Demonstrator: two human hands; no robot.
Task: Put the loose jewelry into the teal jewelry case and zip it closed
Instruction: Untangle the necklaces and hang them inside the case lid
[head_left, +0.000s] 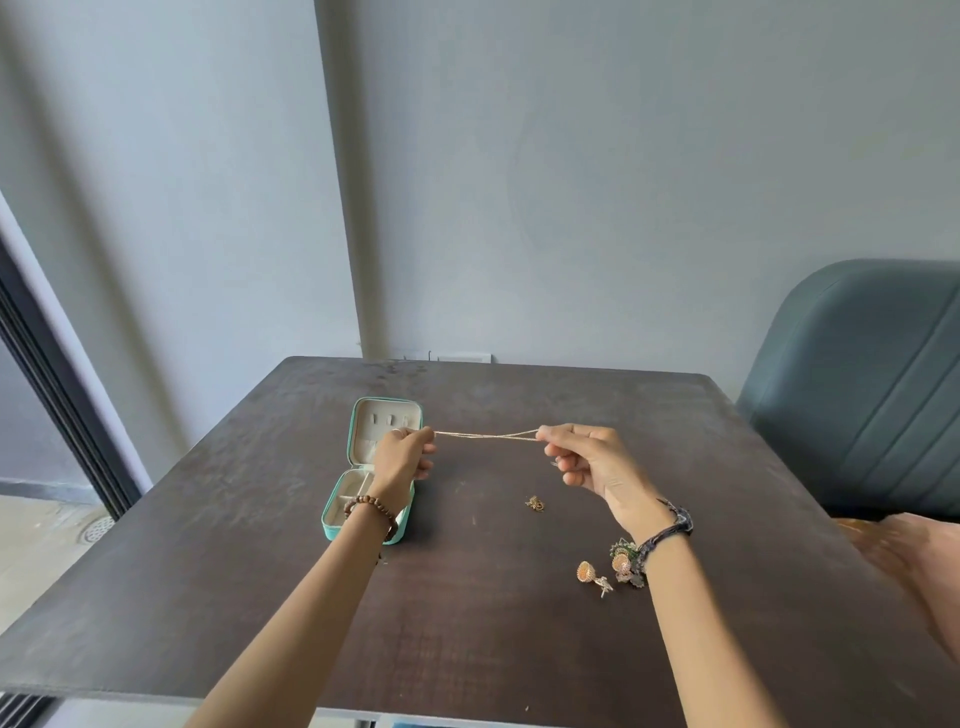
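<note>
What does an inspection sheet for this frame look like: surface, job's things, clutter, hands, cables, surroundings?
Surface: dark table, scuffed and worn.
Job's things: teal case lies open at left, lid flat toward the wall; chain stretched in the air between both hands; small gold piece on the table; earrings on the table near the right wrist, partly hidden by it.
Clutter: nothing seen.
Hands: left hand pinches one end of the chain over the case; right hand pinches the other end. Each wrist wears a bracelet.
Cables: nothing seen.
Surroundings: grey wall; grey-blue chair at right; dark door frame at left.
</note>
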